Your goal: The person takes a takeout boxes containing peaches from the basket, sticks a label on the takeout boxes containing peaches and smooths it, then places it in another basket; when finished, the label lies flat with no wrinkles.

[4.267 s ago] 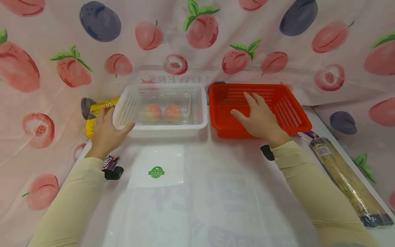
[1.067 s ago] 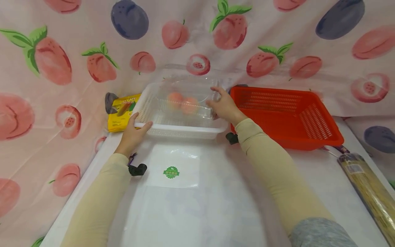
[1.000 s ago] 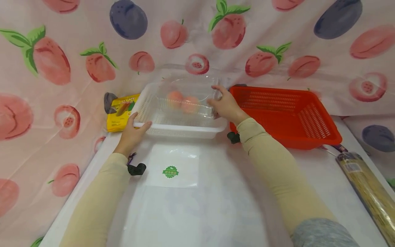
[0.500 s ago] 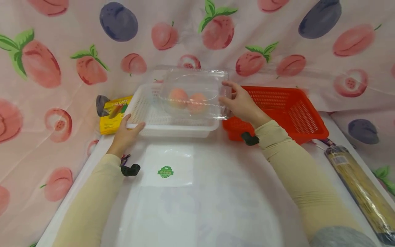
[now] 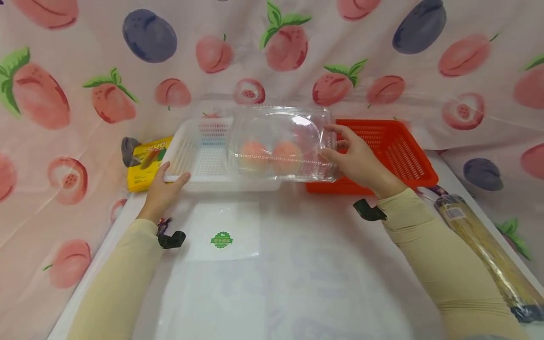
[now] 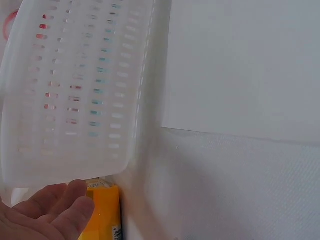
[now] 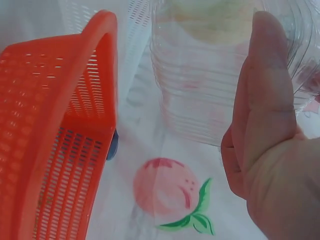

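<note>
My right hand (image 5: 361, 163) pinches the right end of a clear plastic clamshell box (image 5: 293, 123) between thumb and fingers. Inside lie two round red-and-yellow fruits (image 5: 286, 158). The box hangs raised, overlapping the right part of the white basket (image 5: 221, 182) and the left part of the red basket (image 5: 403, 158) in the head view. At the white basket's front left corner, my left hand (image 5: 163, 193) grips the rim, thumb on top. In the left wrist view the fingertips (image 6: 77, 190) show by the basket's corner. The right wrist view has my thumb (image 7: 270, 75) along the box's side.
Left of the white basket stands a yellow packet (image 5: 144, 174). A flat white bag with a green emblem (image 5: 222, 240) lies in front. On the right lies a long clear package of yellowish sticks (image 5: 480, 245). A fruit-print cloth (image 5: 170, 113) rises behind.
My right hand moved from over the red basket to the box, gripped it and lifted it rightward out of the white basket. My left hand came to hold that basket's rim.
</note>
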Demonstrator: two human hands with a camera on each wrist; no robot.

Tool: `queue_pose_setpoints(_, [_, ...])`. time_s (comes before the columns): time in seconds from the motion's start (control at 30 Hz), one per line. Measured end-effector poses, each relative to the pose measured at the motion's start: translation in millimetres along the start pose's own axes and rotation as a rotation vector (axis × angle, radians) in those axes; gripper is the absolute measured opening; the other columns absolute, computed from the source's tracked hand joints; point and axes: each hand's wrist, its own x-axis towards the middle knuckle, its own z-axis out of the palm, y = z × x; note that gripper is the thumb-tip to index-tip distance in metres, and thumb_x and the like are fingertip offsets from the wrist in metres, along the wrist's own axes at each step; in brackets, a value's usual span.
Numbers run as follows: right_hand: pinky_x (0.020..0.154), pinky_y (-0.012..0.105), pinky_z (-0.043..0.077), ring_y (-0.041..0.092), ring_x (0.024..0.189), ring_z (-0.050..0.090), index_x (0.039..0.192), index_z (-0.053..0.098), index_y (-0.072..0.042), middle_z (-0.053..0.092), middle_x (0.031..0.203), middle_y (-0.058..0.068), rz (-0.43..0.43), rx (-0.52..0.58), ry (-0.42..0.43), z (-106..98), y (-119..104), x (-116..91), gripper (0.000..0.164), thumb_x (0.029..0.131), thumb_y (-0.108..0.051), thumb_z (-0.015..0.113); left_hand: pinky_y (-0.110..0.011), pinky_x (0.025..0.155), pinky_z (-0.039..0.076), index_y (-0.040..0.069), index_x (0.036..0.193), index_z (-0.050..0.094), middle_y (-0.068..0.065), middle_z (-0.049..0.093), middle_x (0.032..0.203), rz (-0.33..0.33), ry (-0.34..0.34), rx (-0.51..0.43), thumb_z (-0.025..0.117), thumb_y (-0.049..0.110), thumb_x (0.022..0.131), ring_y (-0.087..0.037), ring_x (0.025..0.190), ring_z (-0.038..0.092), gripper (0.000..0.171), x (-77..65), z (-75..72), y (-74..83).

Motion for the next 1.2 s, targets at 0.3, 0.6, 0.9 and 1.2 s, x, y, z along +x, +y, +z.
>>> queue_pose_setpoints(0.3, [0.080,0.043,0.059,0.036,0.118,0.050,0.155,0.032,-0.025,0.046,0.137,0.017,0.053,-0.064,-0.005,-13,17,-39,0.067,0.098,-0.031,0.066,-0.073,0.108,0.020,0.030,0.162,-0.002,-0.018,0.005,0.166,-0.013,0.007,0.025,0.055,0.080,0.081,-0.049,0.143,0.021,0.111,-3.4,0.7,-5.6])
queue_pose_setpoints(0.6, [0.074,0.044,0.060,0.041,0.115,0.052,0.157,0.028,-0.024,0.044,0.141,0.022,0.078,-0.029,-0.017,-19,35,-79,0.069,0.099,-0.029,0.064,-0.072,0.109,0.021,0.028,0.162,-0.003,-0.023,0.011,0.164,0.010,-0.002,0.034,0.054,0.080,0.083,-0.049,0.138,0.028,0.111,0.0,-3.3,-4.2])
queue_pose_setpoints(0.9, [0.069,0.040,0.061,0.042,0.105,0.055,0.155,0.030,-0.016,0.045,0.135,0.024,0.055,0.022,-0.041,-16,57,-113,0.062,0.101,-0.016,0.061,-0.071,0.109,0.022,0.028,0.162,-0.004,-0.026,0.016,0.162,0.012,-0.009,0.029,0.053,0.081,0.081,-0.049,0.137,0.029,0.112,2.8,-6.4,-4.6])
queue_pose_setpoints(1.2, [0.070,0.041,0.061,0.043,0.108,0.056,0.156,0.028,-0.014,0.043,0.137,0.026,0.112,0.029,-0.081,-11,79,-136,0.065,0.101,-0.019,0.062,-0.070,0.109,0.024,0.027,0.162,-0.003,-0.026,0.017,0.161,0.004,-0.012,0.013,0.055,0.079,0.082,-0.048,0.137,0.029,0.112,2.6,-4.5,-1.4])
